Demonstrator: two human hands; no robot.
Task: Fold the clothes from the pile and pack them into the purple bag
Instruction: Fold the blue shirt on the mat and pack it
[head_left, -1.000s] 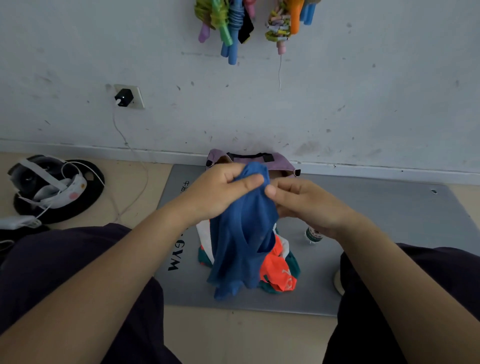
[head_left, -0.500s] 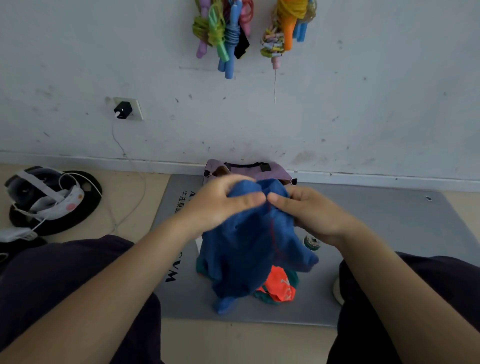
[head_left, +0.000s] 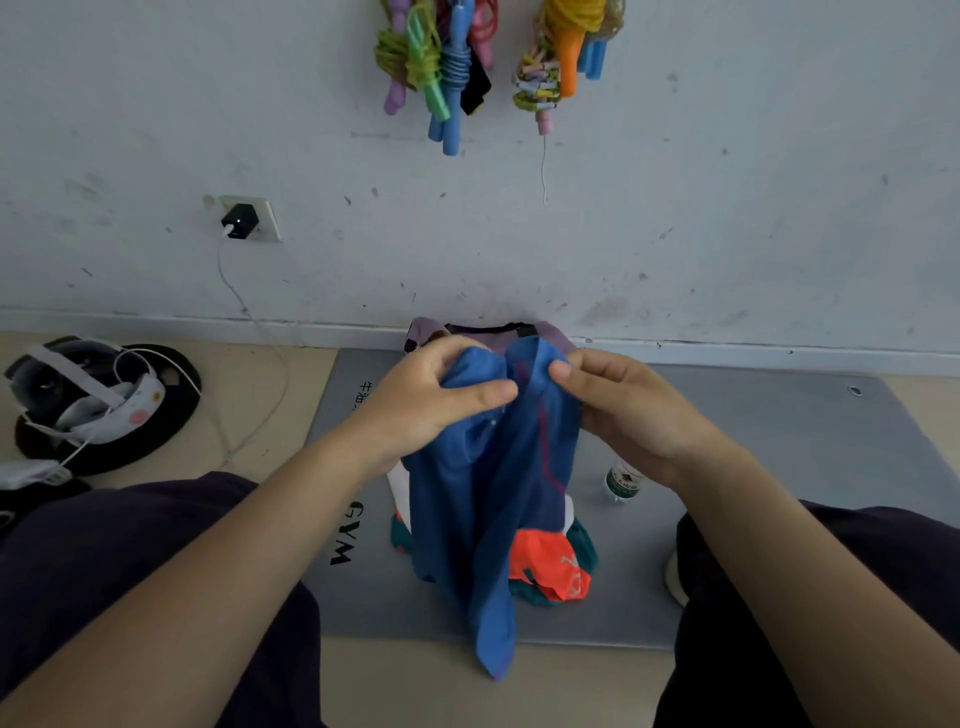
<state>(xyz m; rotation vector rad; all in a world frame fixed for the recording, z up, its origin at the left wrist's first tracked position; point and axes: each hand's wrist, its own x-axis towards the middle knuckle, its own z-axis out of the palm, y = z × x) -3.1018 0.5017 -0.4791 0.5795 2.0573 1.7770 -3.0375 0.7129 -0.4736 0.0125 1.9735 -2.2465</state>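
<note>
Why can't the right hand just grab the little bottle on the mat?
It probably could reach: the bottle stands in the open just below the right hand. But that hand is busy pinching the blue shirt.

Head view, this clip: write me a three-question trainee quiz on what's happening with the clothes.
1. True or false: both the left hand and the right hand grip the blue garment.
2. Where is the purple bag? A) against the wall, behind the hands B) on the person's lap C) hanging on the wall
3. Fill in: the orange garment lies in the pile on the grey ____.

Key: 1 true; 2 A; 3 mat.
</note>
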